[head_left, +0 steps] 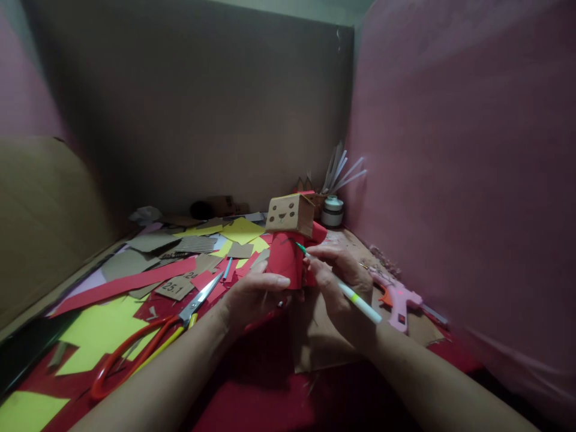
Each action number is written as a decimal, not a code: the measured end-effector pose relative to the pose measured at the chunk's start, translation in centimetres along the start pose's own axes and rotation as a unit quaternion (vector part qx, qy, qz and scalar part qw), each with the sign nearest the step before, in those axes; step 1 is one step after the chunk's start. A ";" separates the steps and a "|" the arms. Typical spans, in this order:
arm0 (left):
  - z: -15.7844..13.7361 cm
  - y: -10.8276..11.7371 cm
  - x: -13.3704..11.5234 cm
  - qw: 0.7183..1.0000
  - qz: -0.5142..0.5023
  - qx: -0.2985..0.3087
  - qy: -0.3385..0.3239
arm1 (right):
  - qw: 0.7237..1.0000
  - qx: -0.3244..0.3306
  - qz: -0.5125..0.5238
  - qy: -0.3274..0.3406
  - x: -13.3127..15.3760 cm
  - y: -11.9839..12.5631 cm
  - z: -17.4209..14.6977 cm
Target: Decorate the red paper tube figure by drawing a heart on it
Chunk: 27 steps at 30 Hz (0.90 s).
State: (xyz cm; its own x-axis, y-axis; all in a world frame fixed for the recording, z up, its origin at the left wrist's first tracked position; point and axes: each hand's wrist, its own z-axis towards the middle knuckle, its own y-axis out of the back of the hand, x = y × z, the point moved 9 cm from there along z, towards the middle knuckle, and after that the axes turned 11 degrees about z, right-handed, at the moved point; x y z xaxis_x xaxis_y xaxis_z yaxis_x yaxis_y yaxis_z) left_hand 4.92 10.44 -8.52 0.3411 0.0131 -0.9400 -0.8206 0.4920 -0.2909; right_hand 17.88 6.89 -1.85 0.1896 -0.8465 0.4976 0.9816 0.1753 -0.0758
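A cardboard figure (285,258) stands in front of me, with a red rolled-paper body and a box-shaped head (288,215) that bears drawn eyes, cheeks and a mouth. My left hand (252,294) is closed round the lower left of the red body, the thumb lying across its front. In my right hand (344,276) is a white marker pen (360,303) with a yellow-green band. Its green tip meets the body's upper right, or lies very close to it. Dark curved lines show on the red paper.
Red-handled scissors (148,342) lie left of my left forearm among yellow paper (99,327) and cardboard scraps. A pink glue gun (398,297) rests at the right. White sticks (344,171) and a small jar (332,211) stand behind, near the pink right wall (472,150).
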 end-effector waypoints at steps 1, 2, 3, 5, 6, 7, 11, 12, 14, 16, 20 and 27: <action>0.0 -0.1 0.0 1.000 -0.002 0.004 -0.007 | 1.000 -0.010 -0.002 -0.007 -0.1 0.2 -0.1; 0.1 -0.2 -0.1 1.000 -0.004 0.007 -0.012 | 1.000 -0.018 -0.001 -0.013 -0.3 0.4 -0.2; 0.1 -0.2 -0.1 1.000 -0.005 0.009 -0.014 | 1.000 -0.021 0.002 -0.018 -0.4 0.4 -0.4; 0.1 -0.3 0.0 1.000 -0.005 0.011 -0.009 | 0.999 -0.024 0.016 -0.026 -0.8 0.4 -0.6; 0.1 -0.2 0.0 1.000 -0.006 0.011 -0.007 | 0.999 -0.025 0.025 -0.032 -1.0 0.4 -0.7; 0.1 -0.2 0.0 1.000 -0.007 0.012 -0.005 | 0.998 -0.027 0.035 -0.041 -1.2 0.3 -0.8; 0.2 0.6 -0.4 1.000 -0.019 0.001 -0.009 | 0.990 -0.059 0.079 -0.106 -2.5 0.4 -0.2; 0.2 0.9 -0.5 1.000 -0.023 -0.007 -0.008 | 0.986 -0.068 0.093 -0.124 -2.6 0.5 0.1; 0.1 1.5 -0.7 0.999 -0.032 -0.028 -0.007 | 0.977 -0.072 0.128 -0.152 -2.6 0.6 1.1; -0.1 2.1 -1.1 0.998 -0.041 -0.052 -0.015 | 0.975 -0.062 0.152 -0.152 -1.8 0.7 2.4; -0.6 2.7 -1.4 0.994 -0.048 -0.099 -0.017 | 0.983 -0.043 0.147 -0.096 0.0 1.2 4.4; -0.5 2.6 -0.9 0.992 -0.044 -0.119 -0.007 | 0.996 -0.059 0.051 -0.053 -2.4 1.3 3.5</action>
State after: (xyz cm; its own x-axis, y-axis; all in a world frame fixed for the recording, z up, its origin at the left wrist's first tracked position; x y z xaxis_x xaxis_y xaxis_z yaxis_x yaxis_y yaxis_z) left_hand 2.21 11.26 -8.54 0.4212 -0.0082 -0.9069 -0.8718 0.2721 -0.4073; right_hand 18.61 10.84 -0.13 0.2911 -0.7682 0.5702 0.9545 0.1925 -0.2279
